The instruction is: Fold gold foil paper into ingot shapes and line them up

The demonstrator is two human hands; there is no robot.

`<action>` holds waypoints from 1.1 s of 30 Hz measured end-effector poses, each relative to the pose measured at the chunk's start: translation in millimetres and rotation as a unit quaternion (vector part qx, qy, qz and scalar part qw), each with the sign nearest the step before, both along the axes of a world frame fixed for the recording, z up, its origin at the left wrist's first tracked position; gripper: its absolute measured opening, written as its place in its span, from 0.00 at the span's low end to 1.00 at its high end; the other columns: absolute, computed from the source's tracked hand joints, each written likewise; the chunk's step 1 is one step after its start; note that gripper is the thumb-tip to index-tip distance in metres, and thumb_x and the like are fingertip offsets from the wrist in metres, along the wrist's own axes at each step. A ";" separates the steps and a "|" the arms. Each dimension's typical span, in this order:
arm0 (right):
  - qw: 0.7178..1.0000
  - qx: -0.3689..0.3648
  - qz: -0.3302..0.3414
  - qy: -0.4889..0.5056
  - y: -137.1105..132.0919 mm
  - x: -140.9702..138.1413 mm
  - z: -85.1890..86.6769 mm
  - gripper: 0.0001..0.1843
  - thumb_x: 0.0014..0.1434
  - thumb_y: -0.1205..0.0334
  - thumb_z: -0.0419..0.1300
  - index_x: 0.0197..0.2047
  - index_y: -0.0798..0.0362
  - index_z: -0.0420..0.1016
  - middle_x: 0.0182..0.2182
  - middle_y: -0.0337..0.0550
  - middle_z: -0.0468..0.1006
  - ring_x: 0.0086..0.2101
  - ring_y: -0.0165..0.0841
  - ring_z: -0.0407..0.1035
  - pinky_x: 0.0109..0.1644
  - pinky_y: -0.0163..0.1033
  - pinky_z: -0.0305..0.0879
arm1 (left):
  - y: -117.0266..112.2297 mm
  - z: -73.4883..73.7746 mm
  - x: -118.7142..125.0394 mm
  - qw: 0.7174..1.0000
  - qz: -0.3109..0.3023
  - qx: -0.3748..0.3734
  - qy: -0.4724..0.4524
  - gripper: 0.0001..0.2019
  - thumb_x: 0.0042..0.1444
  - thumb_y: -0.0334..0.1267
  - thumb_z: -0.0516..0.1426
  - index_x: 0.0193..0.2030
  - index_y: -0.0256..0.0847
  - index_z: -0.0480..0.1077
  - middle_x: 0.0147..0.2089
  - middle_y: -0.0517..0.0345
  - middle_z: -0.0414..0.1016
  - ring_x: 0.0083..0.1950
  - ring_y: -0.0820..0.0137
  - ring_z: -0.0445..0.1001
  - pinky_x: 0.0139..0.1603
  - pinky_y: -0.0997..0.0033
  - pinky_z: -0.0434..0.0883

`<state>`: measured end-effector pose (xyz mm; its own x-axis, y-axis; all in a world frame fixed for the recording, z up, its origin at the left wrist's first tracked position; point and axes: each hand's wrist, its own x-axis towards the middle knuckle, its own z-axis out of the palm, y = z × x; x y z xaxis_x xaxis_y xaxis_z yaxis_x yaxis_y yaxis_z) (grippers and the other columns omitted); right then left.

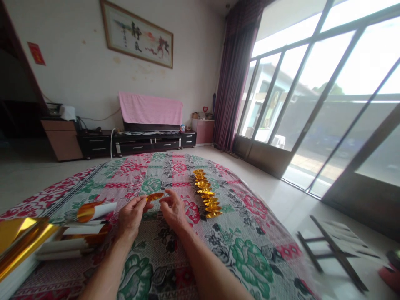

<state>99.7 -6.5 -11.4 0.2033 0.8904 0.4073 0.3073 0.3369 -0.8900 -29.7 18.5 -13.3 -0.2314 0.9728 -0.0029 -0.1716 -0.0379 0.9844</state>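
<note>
My left hand (133, 212) pinches one end of a gold foil paper piece (155, 196), folded into a pointed boat-like shape, above the patterned tablecloth (150, 237). Close to the piece's other tip is my right hand (173, 209), its fingers bent and its thumb and forefinger apart. It appears to hold nothing. Right of my hands, a row of similar folded gold foil pieces (206, 192) lies on the cloth, close together.
Gold foil sheets (23, 237) and white-backed curled papers (96, 211) lie on the left of the table. A folding stool (336, 246) stands on the floor at right. A low black cabinet (140, 146) lines the far wall.
</note>
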 end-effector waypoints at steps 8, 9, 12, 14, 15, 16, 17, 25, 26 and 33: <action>1.000 0.008 0.000 -0.011 2.3 -1.4 -4.6 0.20 0.50 0.65 0.51 0.48 0.53 0.68 0.23 0.34 0.75 0.21 0.26 0.65 0.27 0.29 0.61 | 3.3 -9.1 -2.8 0.999 -0.005 0.007 0.048 0.12 0.45 0.40 0.59 0.38 0.41 0.72 0.29 0.59 0.77 0.31 0.67 0.77 0.37 0.70 0.73; 1.000 0.012 0.001 -0.014 0.9 -1.4 -2.8 0.20 0.50 0.65 0.51 0.47 0.53 0.69 0.20 0.32 0.72 0.20 0.26 0.63 0.26 0.29 0.59 | 3.1 -9.6 -3.1 0.998 -0.006 0.007 0.054 0.13 0.45 0.41 0.59 0.38 0.41 0.72 0.29 0.59 0.77 0.31 0.67 0.77 0.37 0.70 0.73; 1.000 0.018 0.004 -0.020 -2.2 -1.4 1.2 0.18 0.51 0.65 0.50 0.44 0.53 0.71 0.17 0.30 0.67 0.18 0.24 0.58 0.24 0.28 0.56 | 1.2 -8.5 -3.3 0.998 -0.010 0.008 0.066 0.13 0.45 0.41 0.59 0.38 0.41 0.72 0.29 0.59 0.77 0.31 0.67 0.77 0.36 0.71 0.72; 1.000 0.018 0.003 -0.021 -2.3 -1.5 1.4 0.16 0.51 0.64 0.50 0.42 0.52 0.72 0.17 0.30 0.66 0.18 0.24 0.57 0.24 0.28 0.55 | -0.5 -6.6 -3.0 0.997 -0.009 0.010 0.074 0.13 0.44 0.41 0.59 0.38 0.40 0.72 0.29 0.58 0.78 0.30 0.67 0.77 0.35 0.72 0.72; 1.000 0.017 0.002 -0.020 -1.9 -1.5 1.0 0.16 0.51 0.64 0.50 0.42 0.52 0.73 0.17 0.30 0.66 0.18 0.24 0.57 0.23 0.28 0.54 | -1.2 -5.7 -2.8 0.997 -0.009 0.010 0.078 0.13 0.44 0.41 0.59 0.38 0.40 0.72 0.29 0.59 0.78 0.30 0.67 0.77 0.35 0.72 0.72; 1.000 0.015 -0.001 -0.018 -1.4 -1.6 0.4 0.16 0.51 0.64 0.51 0.41 0.52 0.73 0.17 0.31 0.66 0.18 0.24 0.56 0.23 0.28 0.54 | -1.7 -5.1 -2.6 0.997 -0.008 0.010 0.082 0.13 0.44 0.41 0.59 0.38 0.40 0.72 0.29 0.59 0.78 0.30 0.67 0.77 0.34 0.72 0.72; 1.000 0.012 -0.005 -0.017 -0.7 -1.5 -0.1 0.15 0.51 0.64 0.51 0.41 0.52 0.73 0.17 0.31 0.66 0.18 0.24 0.56 0.23 0.28 0.54 | -2.0 -4.7 -2.5 0.996 -0.009 0.010 0.085 0.13 0.43 0.41 0.59 0.38 0.41 0.72 0.29 0.59 0.77 0.30 0.67 0.77 0.34 0.72 0.72; 1.000 -0.010 -0.003 -0.013 0.4 0.2 0.9 0.15 0.56 0.63 0.49 0.41 0.52 0.74 0.21 0.36 0.75 0.19 0.26 0.64 0.27 0.29 0.61 | -5.8 -1.3 -1.8 0.996 -0.002 0.000 0.094 0.13 0.44 0.41 0.59 0.38 0.40 0.72 0.29 0.60 0.77 0.30 0.68 0.77 0.33 0.73 0.71; 1.000 -0.013 -0.004 -0.013 0.4 0.2 0.9 0.15 0.56 0.63 0.49 0.41 0.52 0.74 0.21 0.36 0.75 0.19 0.26 0.64 0.27 0.29 0.61 | -6.9 -0.1 -1.5 0.995 -0.001 -0.001 0.096 0.13 0.44 0.41 0.59 0.38 0.40 0.72 0.28 0.60 0.77 0.31 0.68 0.77 0.33 0.73 0.71; 1.000 -0.021 -0.009 -0.013 2.4 -0.2 -2.0 0.14 0.57 0.63 0.49 0.40 0.50 0.75 0.24 0.37 0.77 0.22 0.27 0.68 0.27 0.29 0.62 | -9.1 3.4 0.0 0.995 0.009 -0.005 0.095 0.13 0.44 0.41 0.59 0.38 0.40 0.71 0.26 0.61 0.77 0.30 0.67 0.77 0.32 0.73 0.72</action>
<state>99.5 -4.1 -13.3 0.2096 0.9033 0.3744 0.3359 0.2931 -0.8952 -29.7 9.4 -10.0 -0.2458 0.9688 0.0326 0.0188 -0.0288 0.9994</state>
